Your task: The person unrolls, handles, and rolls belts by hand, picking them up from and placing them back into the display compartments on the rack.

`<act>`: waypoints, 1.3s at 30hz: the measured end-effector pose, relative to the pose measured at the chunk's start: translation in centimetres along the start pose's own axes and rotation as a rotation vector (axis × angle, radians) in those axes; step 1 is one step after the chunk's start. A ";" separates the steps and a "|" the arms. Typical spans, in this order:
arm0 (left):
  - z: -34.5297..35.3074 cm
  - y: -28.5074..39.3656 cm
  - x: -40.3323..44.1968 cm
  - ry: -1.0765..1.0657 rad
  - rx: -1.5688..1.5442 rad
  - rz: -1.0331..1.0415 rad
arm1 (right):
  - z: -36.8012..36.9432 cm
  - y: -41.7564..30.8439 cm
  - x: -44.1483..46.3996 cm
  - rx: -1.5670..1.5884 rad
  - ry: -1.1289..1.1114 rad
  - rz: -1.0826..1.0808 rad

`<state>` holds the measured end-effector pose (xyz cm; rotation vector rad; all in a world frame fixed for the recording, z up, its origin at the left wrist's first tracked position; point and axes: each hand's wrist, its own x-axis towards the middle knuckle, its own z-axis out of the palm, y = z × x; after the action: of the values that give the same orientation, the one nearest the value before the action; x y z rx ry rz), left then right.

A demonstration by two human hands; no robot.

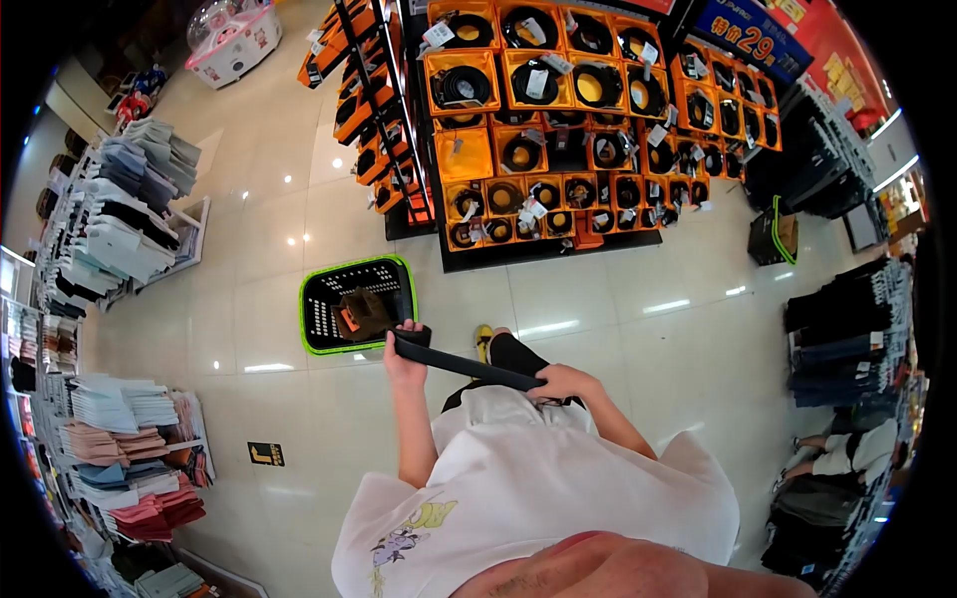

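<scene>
A black belt (469,363) is stretched between my two hands in front of my waist. My left hand (406,359) is closed round one part of it, where the strap looks folded or looped. At the other end, my right hand (565,383) grips the belt close to my body. Just beyond my left hand, a black shopping basket with a bright green rim (409,284) stands on the floor. Inside it lies a brown item (366,314) with an orange tag or patch; its kind is unclear.
Ahead stands a display rack of orange boxes (464,154) holding coiled belts with tags. Clothes racks (125,229) line the left, and dark garments (837,324) hang on the right. Another basket (773,237) stands at right, and a person (857,448) is near the right-hand racks.
</scene>
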<state>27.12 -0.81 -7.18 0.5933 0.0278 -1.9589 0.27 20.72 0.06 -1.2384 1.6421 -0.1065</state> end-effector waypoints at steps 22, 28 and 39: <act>8.7 -3.9 4.4 -0.019 0.090 0.028 | -7.4 -2.6 1.4 0.506 0.028 -0.133; 8.1 -1.9 5.7 -0.057 0.051 0.133 | -7.8 4.8 -0.1 -0.129 0.154 0.076; 15.2 -15.6 -0.1 -0.255 0.416 -0.438 | -10.6 -5.3 2.2 0.608 0.342 -0.308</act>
<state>7.87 2.26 2.47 0.6354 -0.4529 -2.4793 -4.10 11.63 6.66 -1.0132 1.5158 -0.9808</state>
